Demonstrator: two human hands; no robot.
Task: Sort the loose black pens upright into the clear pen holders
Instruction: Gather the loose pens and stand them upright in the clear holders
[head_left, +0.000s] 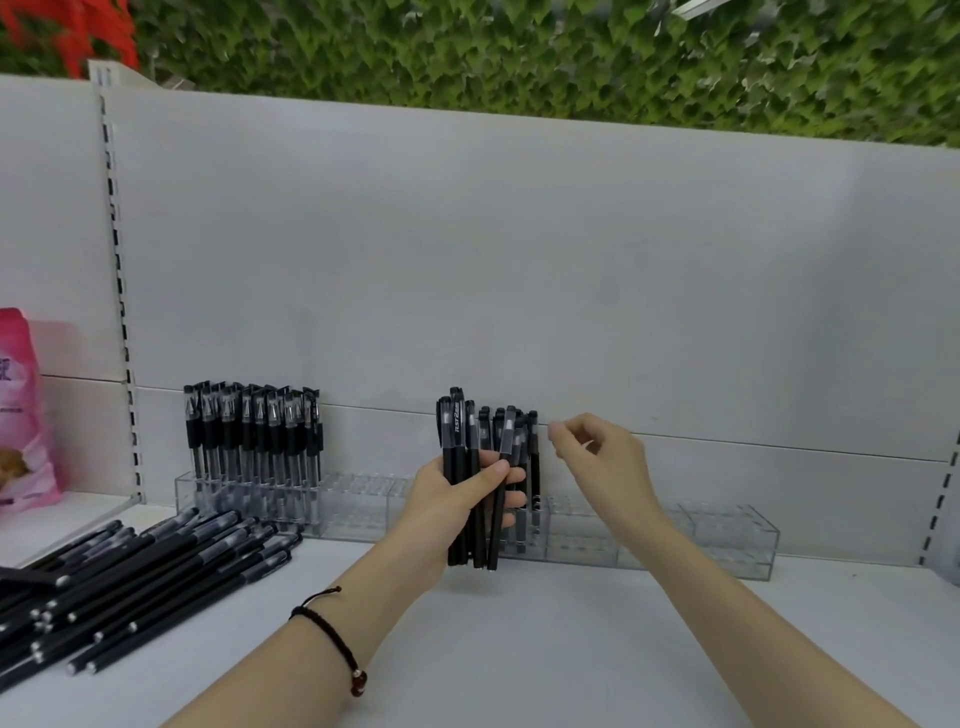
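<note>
Left grip (457, 501) closed round upright pen bundle (456, 428). Right grip (605, 460) empty, fingers (569, 441) loosely curled, just right of bundle tops.

- The white shelf top (519, 649) is bare at 6 o'clock.
- A pile of loose pens (130, 582) fills 8 o'clock.
- Standing pens (252, 441) block 9 o'clock.
- The clear pen holder (727, 535) at 4 o'clock is free on top.

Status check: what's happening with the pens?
Left hand grips bunch of black pens. Right hand empty, near clear plastic pen holder. Nothing blocking it.
</note>
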